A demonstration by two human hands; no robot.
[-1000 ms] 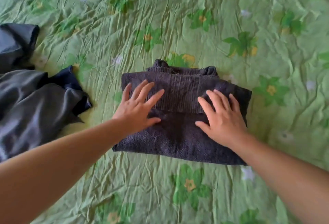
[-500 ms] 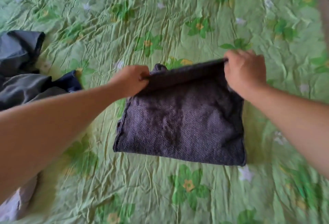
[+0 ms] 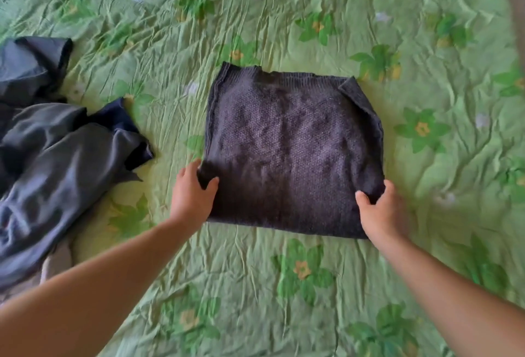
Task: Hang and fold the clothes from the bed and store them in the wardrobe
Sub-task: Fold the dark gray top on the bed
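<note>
Sweater (image 3: 292,146), dark knit, lies folded flat at the centre of the green flowered bedspread (image 3: 284,285). Half a second ago I saw both hands lifting its far edge at 12 o'clock; now that edge is down. The left hand (image 3: 193,194) grips the corner at 7 o'clock and the right hand (image 3: 380,211) the corner at 5, thumbs on top, fingers curled round the sides. Grey garments (image 3: 56,152) lie crumpled at 9 o'clock, apart from it.

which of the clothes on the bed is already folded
The dark knitted sweater in the middle, a flat neat rectangle that the left hand and right hand grip at its near corners. The grey clothes on the left lie crumpled.
</note>
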